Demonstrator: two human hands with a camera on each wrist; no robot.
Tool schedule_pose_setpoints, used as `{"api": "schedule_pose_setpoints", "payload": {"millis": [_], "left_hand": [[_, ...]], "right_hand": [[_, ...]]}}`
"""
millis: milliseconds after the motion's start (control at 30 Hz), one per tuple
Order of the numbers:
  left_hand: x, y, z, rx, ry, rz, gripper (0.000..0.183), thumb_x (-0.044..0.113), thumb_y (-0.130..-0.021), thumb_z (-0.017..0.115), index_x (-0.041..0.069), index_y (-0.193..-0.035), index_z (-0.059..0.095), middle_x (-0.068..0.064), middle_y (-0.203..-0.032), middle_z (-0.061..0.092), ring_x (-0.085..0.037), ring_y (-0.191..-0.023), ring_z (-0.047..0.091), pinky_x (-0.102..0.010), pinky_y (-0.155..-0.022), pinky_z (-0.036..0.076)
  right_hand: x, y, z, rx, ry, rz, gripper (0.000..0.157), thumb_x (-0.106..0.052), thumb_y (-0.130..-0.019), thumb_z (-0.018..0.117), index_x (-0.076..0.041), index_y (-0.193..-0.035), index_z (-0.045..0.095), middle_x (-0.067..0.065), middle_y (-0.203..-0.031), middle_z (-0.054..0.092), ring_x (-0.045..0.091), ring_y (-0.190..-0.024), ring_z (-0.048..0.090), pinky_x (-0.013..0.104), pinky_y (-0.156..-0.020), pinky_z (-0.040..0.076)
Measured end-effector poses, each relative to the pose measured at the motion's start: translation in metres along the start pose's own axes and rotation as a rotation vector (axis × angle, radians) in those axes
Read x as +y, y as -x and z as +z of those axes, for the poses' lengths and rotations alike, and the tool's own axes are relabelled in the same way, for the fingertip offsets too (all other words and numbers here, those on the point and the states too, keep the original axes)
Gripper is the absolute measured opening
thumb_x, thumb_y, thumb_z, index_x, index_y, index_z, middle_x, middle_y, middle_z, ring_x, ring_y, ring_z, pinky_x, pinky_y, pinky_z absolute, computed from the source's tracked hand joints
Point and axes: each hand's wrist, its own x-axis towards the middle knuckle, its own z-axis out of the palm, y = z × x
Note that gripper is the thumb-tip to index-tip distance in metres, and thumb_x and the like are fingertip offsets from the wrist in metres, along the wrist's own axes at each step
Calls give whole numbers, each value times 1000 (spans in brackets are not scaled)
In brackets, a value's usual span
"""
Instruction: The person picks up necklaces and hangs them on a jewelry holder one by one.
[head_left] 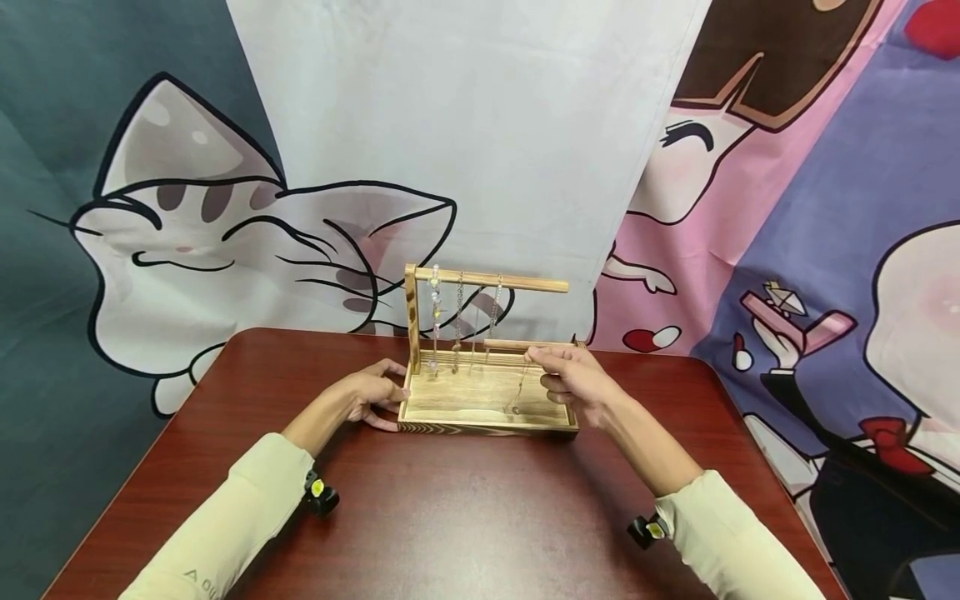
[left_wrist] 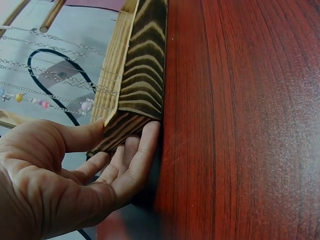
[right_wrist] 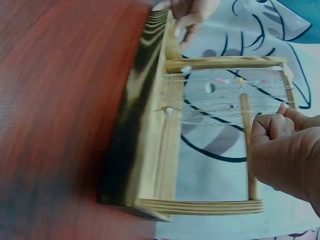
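Note:
A wooden jewelry stand (head_left: 487, 429) with a tray base and two bars stands on the table. My left hand (head_left: 371, 393) grips the tray's left end; in the left wrist view the thumb lies on the rim and the fingers reach beneath the base. My right hand (head_left: 581, 382) pinches a thin necklace (head_left: 519, 392) above the tray's right part, near the lower bar (head_left: 510, 343). That necklace dangles with a small pendant (right_wrist: 169, 111) at its low end. A beaded necklace (head_left: 437, 317) and several chains (head_left: 458, 321) hang from the upper bar (head_left: 525, 282).
The dark red wooden table (head_left: 465, 508) extends in front of the stand and to both sides. Behind it hangs a cartoon-printed cloth (head_left: 465, 125) reaching down to the table's back edge. A small black camera (head_left: 322, 497) is strapped at the left wrist, another camera (head_left: 643, 531) at the right.

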Motion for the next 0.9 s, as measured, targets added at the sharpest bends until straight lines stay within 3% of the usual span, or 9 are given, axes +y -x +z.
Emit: {"api": "schedule_pose_setpoints", "payload": {"millis": [267,467,900], "left_hand": [[0,0,1,-2,-3,5,58,2,-113,60,7,-162,30,-18,-113,70,-28,-103,73,-52,-84,73],[1,1,1,0,-4,6,58,2,-113,60,7,-163,30,-18,-113,71,-29,-104,73,-53,-85,73],[0,2,3,7,-15,15,57,2,-113,59,6,-162,31,-18,-113,70,-29,-102,73,-53,-84,73]], "right_hand": [[-28,8,-9,52,-72,-60,27,-22,-118,63,-21,-100,84,-13,-73,58,1,-50,32,17,-48,23],[-47,6,-14,77,-90,-98,28,-21,-118,63,-19,-99,83,-14,-59,38,1,-49,31,19,-50,19],[-80,11,-23,107,-95,-172,32,-19,-118,61,-20,-95,83,-14,-59,35,3,-50,27,22,-54,15]]}}
